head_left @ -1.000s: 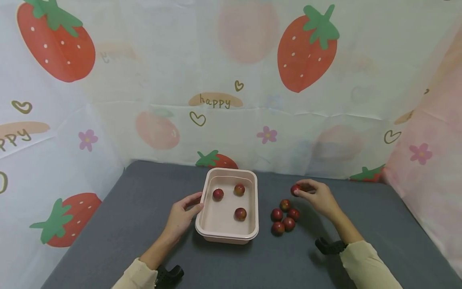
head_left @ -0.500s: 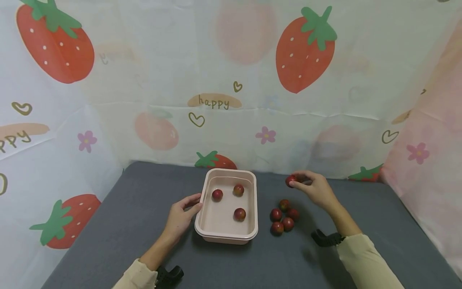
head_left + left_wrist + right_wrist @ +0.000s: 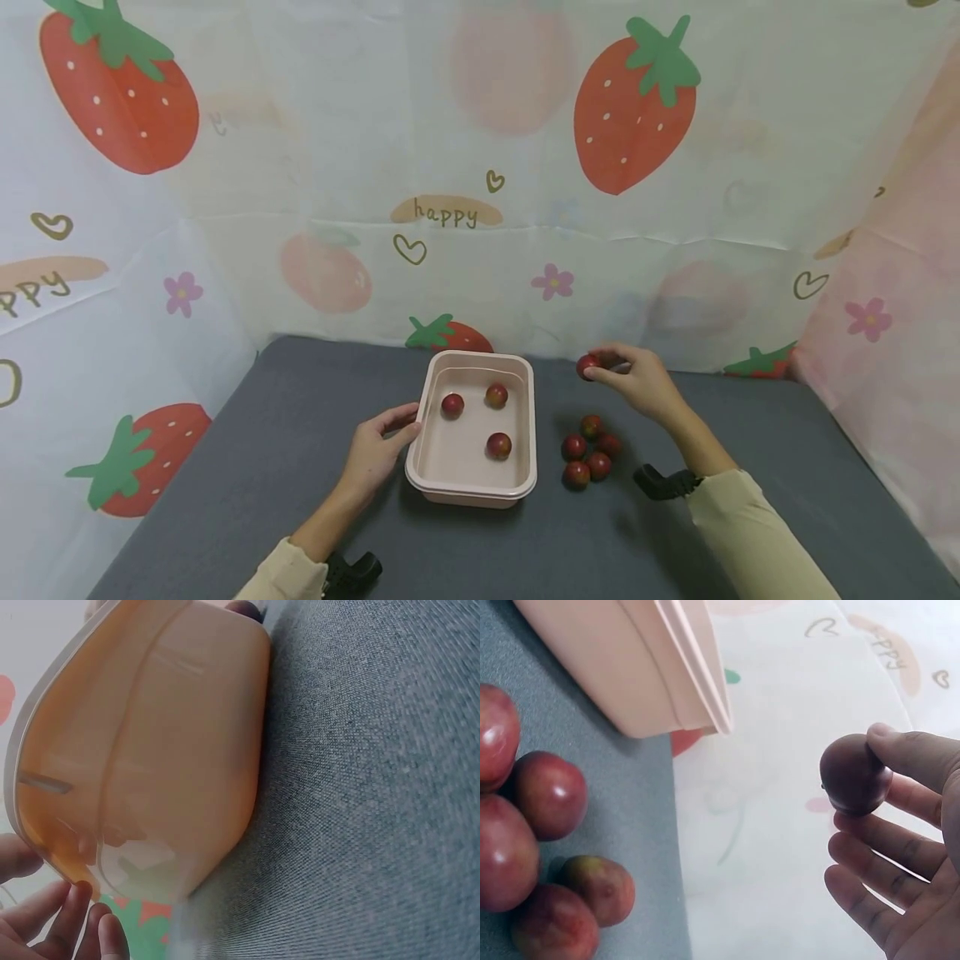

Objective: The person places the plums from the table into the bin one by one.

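A pale pink plastic box [image 3: 471,482] stands on the grey cloth, with 3 dark red plums lying apart inside it. My left hand [image 3: 375,454] grips its left rim; in the left wrist view the thumb and fingertips [image 3: 79,889] lie at the rim's edge. Beyond the box's right side, my right hand [image 3: 637,383] pinches a plum [image 3: 588,367] between thumb and fingers, raised above the cloth. The right wrist view shows this plum [image 3: 853,776] at the fingertips, the other fingers spread loosely below.
Several more plums [image 3: 575,447] sit clustered on the grey cloth [image 3: 330,375], right of the box. A white sheet printed with strawberries [image 3: 637,112] hangs behind and at both sides. Black camera straps [image 3: 663,483] are on both wrists.
My right hand has carried the plum left and away from me, past the cluster toward the box's far side. The left hand and the box have stayed in place.
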`<act>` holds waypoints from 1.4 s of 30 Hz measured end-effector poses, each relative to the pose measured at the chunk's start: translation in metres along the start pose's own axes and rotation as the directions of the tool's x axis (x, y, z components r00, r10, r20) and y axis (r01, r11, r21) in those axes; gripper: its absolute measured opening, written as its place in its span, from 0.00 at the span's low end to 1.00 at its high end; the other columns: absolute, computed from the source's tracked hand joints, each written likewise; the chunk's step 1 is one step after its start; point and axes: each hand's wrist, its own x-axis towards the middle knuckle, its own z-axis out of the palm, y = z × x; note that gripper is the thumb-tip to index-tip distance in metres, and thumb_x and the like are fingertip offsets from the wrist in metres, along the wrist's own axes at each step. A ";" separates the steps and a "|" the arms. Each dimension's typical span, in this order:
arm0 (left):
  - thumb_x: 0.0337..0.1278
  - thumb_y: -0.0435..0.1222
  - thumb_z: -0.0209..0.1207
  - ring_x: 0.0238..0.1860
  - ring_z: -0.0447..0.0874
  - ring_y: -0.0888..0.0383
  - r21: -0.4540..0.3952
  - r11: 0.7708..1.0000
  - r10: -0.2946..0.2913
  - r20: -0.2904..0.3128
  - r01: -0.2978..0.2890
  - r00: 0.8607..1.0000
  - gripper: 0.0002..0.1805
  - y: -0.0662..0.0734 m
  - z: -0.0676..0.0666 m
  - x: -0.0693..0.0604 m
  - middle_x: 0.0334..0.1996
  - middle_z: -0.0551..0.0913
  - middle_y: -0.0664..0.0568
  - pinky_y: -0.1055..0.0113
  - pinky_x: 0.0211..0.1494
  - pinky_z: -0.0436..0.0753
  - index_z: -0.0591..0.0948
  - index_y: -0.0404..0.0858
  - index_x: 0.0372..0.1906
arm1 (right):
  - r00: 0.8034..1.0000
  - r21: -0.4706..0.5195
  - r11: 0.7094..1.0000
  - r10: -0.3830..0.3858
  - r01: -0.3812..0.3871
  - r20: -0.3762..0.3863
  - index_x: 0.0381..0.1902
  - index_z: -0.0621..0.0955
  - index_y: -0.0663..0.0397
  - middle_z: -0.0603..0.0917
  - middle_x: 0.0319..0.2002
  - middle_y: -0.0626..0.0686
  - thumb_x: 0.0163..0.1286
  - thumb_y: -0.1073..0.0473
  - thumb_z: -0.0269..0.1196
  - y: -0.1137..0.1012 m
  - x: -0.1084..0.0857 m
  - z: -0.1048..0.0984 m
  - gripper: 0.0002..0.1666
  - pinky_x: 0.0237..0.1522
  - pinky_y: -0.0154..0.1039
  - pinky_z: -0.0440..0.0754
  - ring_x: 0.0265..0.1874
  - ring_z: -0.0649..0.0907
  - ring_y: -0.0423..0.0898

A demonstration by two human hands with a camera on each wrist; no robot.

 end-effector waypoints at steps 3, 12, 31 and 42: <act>0.64 0.39 0.60 0.58 0.76 0.51 0.000 1.000 0.002 0.001 -0.002 1.000 0.21 -0.001 0.000 0.000 0.55 0.83 0.43 0.61 0.56 0.73 0.79 0.37 0.60 | 1.000 0.000 1.000 -0.007 0.007 0.000 0.55 0.81 0.57 0.85 0.50 0.60 0.65 0.49 0.67 -0.002 0.004 0.002 0.25 0.50 0.52 0.82 0.47 0.84 0.55; 0.63 0.37 0.60 0.58 0.76 0.52 -0.007 1.000 -0.010 0.000 0.010 1.000 0.20 -0.004 0.001 0.003 0.54 0.83 0.45 0.59 0.60 0.73 0.79 0.39 0.59 | 1.000 0.032 0.999 -0.029 0.029 0.002 0.54 0.81 0.57 0.86 0.47 0.59 0.64 0.51 0.68 -0.009 0.013 0.008 0.24 0.52 0.52 0.81 0.47 0.84 0.54; 0.64 0.37 0.60 0.58 0.76 0.51 -0.007 1.000 -0.025 0.004 0.025 1.000 0.21 0.000 0.000 0.002 0.54 0.83 0.43 0.64 0.55 0.73 0.79 0.37 0.60 | 0.998 0.055 0.997 -0.063 0.063 0.003 0.52 0.82 0.61 0.86 0.44 0.61 0.61 0.55 0.70 -0.023 0.028 0.029 0.23 0.49 0.51 0.83 0.45 0.84 0.55; 0.64 0.38 0.60 0.59 0.75 0.51 -0.013 0.999 -0.030 0.007 0.030 1.000 0.22 0.000 0.001 0.002 0.56 0.82 0.43 0.58 0.59 0.74 0.78 0.37 0.61 | 0.995 0.089 0.992 -0.092 0.089 0.027 0.49 0.83 0.62 0.87 0.42 0.60 0.60 0.57 0.70 -0.030 0.034 0.043 0.21 0.47 0.50 0.84 0.42 0.85 0.54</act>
